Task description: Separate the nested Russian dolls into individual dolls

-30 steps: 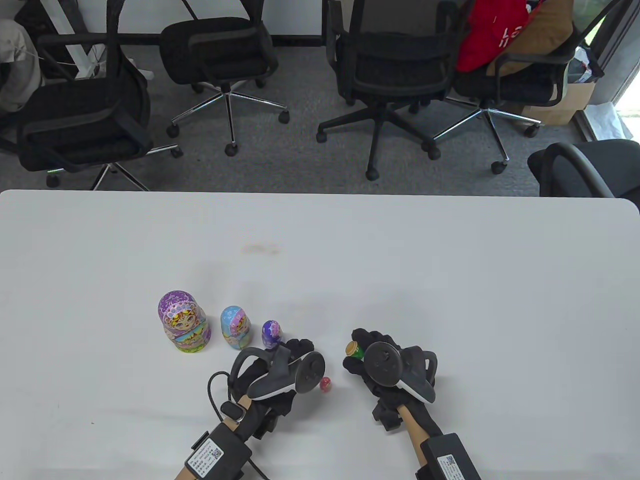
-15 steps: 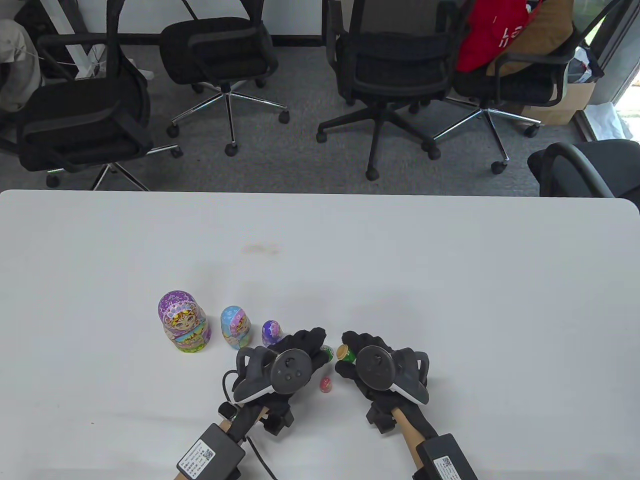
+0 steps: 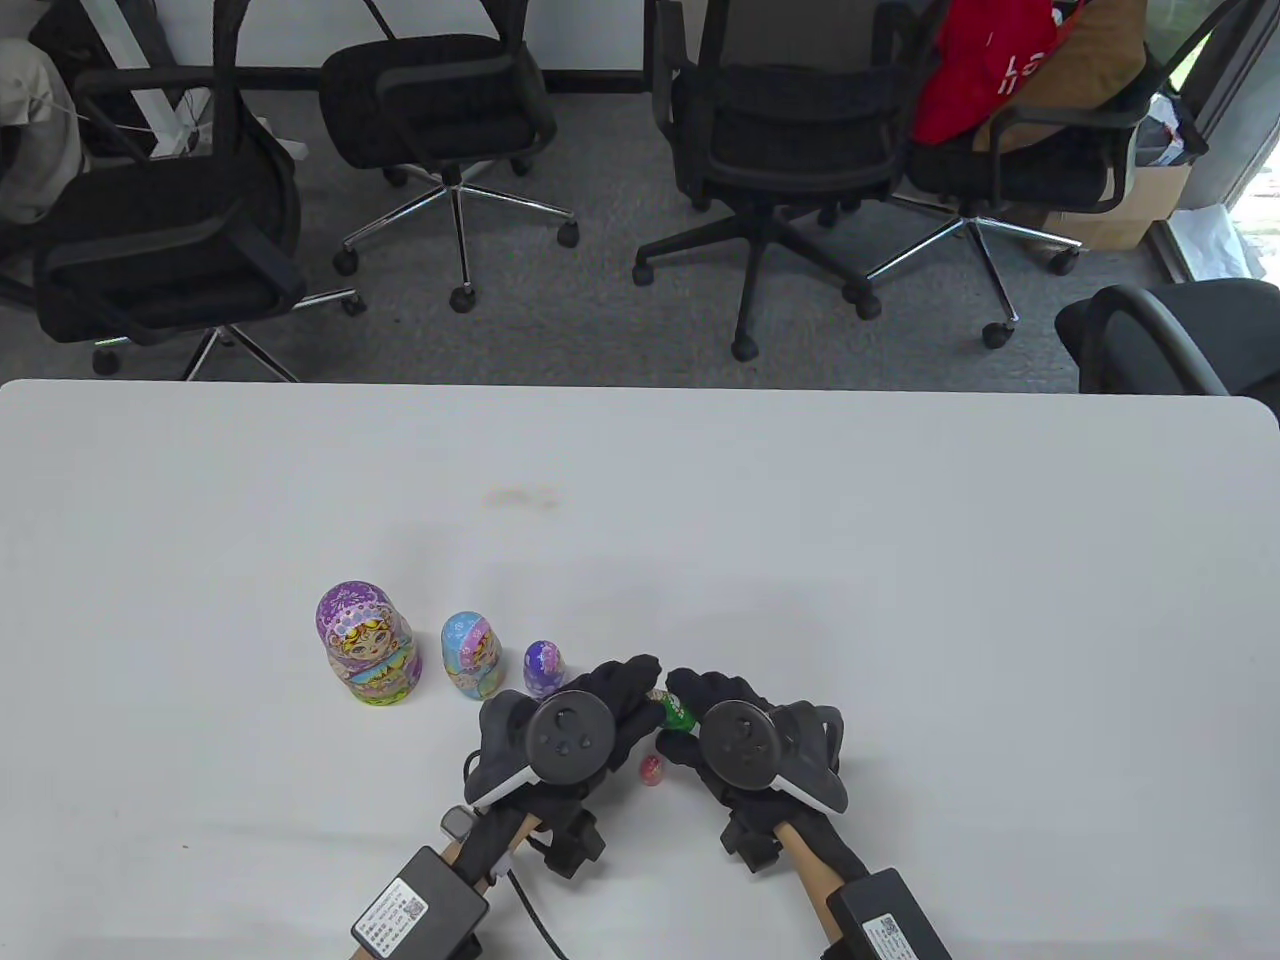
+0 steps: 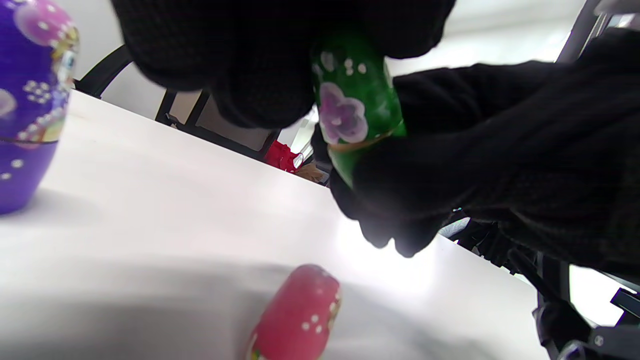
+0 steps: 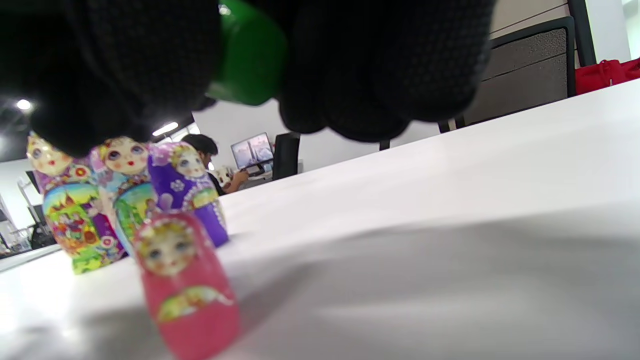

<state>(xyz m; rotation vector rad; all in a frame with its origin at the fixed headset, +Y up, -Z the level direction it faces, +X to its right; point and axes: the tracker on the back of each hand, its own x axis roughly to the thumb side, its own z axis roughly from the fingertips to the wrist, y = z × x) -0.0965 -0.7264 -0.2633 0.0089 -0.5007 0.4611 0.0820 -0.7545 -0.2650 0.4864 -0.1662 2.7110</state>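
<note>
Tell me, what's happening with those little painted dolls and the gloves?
A person in sensor gloves is working through a nesting doll set. Both the left hand and right hand grip the green doll above the table. Three larger dolls stand in a row, and the tiny pink doll stands below the hands.

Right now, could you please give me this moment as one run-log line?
left hand: grips green doll | right hand: grips green doll | pink doll: on table | three dolls: standing left

Green doll [image 4: 357,105]: glossy painted finish, smooth. Red doll [image 5: 185,285] same glossy lacquer; bench [image 3: 900,560] smooth, matt white. Gloves on both hands: black knit cloth, rough.
</note>
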